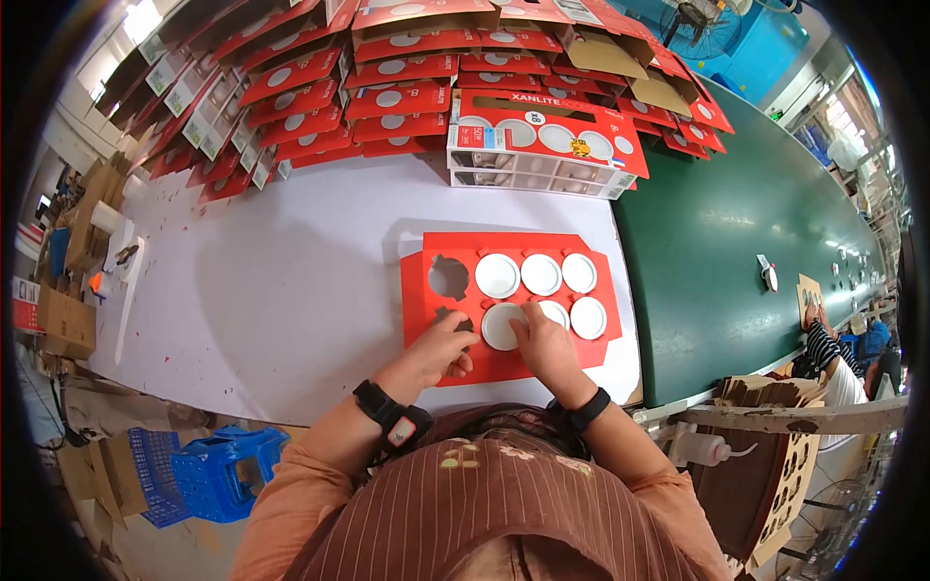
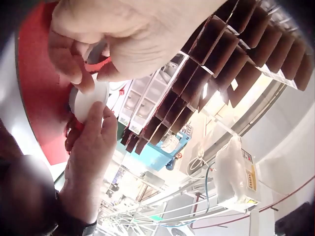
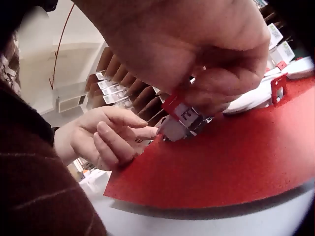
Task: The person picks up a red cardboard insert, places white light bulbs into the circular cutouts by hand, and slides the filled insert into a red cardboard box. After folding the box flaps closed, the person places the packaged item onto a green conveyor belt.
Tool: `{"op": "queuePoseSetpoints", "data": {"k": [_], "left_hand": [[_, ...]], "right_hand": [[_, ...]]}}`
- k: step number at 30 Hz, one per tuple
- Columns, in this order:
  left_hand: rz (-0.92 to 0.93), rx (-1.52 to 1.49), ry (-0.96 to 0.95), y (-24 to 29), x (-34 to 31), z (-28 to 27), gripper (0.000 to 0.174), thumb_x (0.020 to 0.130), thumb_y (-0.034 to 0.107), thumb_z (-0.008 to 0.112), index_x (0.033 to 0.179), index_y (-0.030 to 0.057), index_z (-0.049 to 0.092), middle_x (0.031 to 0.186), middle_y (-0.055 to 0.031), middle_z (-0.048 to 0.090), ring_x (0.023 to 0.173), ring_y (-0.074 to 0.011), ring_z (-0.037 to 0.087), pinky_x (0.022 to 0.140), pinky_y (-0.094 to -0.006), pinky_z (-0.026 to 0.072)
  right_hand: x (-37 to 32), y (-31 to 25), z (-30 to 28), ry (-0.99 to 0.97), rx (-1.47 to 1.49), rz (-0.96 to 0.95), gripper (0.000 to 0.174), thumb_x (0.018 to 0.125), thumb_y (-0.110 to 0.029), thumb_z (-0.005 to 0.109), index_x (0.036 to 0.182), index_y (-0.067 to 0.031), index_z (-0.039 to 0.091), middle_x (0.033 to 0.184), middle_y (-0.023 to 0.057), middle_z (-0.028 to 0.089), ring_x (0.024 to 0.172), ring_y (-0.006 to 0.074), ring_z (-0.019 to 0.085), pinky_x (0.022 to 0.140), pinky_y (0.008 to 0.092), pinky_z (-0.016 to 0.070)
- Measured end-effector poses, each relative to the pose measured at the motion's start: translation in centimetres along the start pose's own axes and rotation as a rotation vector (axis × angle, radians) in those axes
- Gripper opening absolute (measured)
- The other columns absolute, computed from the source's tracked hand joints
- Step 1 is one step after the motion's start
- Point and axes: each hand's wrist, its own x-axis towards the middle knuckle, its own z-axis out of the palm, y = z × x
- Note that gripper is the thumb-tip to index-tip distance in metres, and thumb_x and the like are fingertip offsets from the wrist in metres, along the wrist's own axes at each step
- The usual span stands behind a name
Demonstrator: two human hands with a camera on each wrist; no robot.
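Observation:
A red card sheet [image 1: 415,310] with round cutouts lies on the white table, with several white round lamps [image 1: 498,276] set into it in two rows. My right hand [image 1: 550,351] pinches a white round lamp [image 1: 502,327] in the front row; its white face also shows in the left wrist view [image 2: 91,101]. A red tab [image 3: 171,104] and the lamp's printed grey body [image 3: 183,120] show below the right fingers. My left hand [image 1: 436,351] is over the front-left cutout, its fingers loosely bent, fingertips close to that lamp's edge. The back-left cutout [image 1: 449,277] holds no lamp.
Red printed cartons [image 1: 387,97] are stacked along the back, with a finished-looking lamp box [image 1: 542,140] in front. A green surface [image 1: 717,242] adjoins on the right, where another person's hand [image 1: 816,315] is visible. A blue stool [image 1: 228,474] stands at lower left.

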Motion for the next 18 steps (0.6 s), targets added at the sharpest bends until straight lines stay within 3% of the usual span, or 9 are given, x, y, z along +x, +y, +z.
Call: {"op": "queuePoseSetpoints", "data": {"k": [4,7,10,12,16,18], "left_hand": [[0.007,0.024,0.012,-0.5,0.0,0.6,0.065,0.088,0.013,0.054,0.142,0.0098,0.017,0.069,-0.0034,0.050,0.050,-0.0119,0.052,0.044,-0.0259,0.0391],[0.010,0.060,-0.023,-0.6,0.3,0.6,0.067,0.089,0.012,0.052,0.143,0.0106,0.013,0.063,-0.0022,0.049,0.049,-0.0112,0.052,0.044,-0.0252,0.0385],[0.020,0.091,-0.029,-0.8,0.7,0.7,0.066,0.089,0.012,0.052,0.143,0.0108,0.013,0.061,-0.0019,0.048,0.048,-0.0107,0.050,0.043,-0.0250,0.0375],[0.009,0.059,-0.014,-0.8,0.5,1.0,0.061,0.089,0.012,0.052,0.140,0.0101,0.019,0.061,-0.0013,0.047,0.047,-0.0104,0.048,0.043,-0.0256,0.0356],[0.022,0.013,0.031,-1.5,1.0,1.1,0.055,0.089,0.012,0.053,0.137,0.0094,0.024,0.061,-0.0008,0.045,0.046,-0.0104,0.045,0.042,-0.0260,0.0336],[0.019,0.020,0.014,-1.3,1.1,1.0,0.053,0.090,0.013,0.052,0.135,0.0089,0.025,0.062,-0.0009,0.044,0.046,-0.0104,0.044,0.042,-0.0264,0.0323]], "right_hand": [[0.2,0.9,1.0,0.007,0.192,0.015,0.025,0.090,-0.018,0.051,0.108,0.0007,0.050,0.078,0.0237,0.063,0.066,0.0362,0.063,0.059,0.0433,0.0490],[0.2,0.9,0.9,-0.108,0.320,0.138,0.028,0.091,-0.017,0.049,0.112,0.0022,0.048,0.074,0.0244,0.062,0.064,0.0364,0.063,0.055,0.0437,0.0482],[0.4,1.3,1.6,-0.067,0.175,0.008,0.034,0.091,-0.019,0.050,0.116,0.0027,0.044,0.068,0.0218,0.062,0.061,0.0350,0.063,0.052,0.0422,0.0481],[0.4,0.5,1.3,-0.065,-0.184,-0.006,0.038,0.091,-0.021,0.051,0.119,0.0021,0.042,0.065,0.0178,0.062,0.059,0.0310,0.064,0.050,0.0401,0.0484],[-0.2,-0.6,-0.2,-0.151,-0.366,-0.031,0.041,0.090,-0.022,0.052,0.122,0.0007,0.041,0.065,0.0154,0.063,0.057,0.0284,0.063,0.048,0.0377,0.0488],[-1.1,0.3,-0.2,-0.122,-0.372,-0.172,0.042,0.090,-0.021,0.051,0.123,0.0020,0.041,0.069,0.0156,0.063,0.059,0.0281,0.063,0.048,0.0375,0.0491]]}}
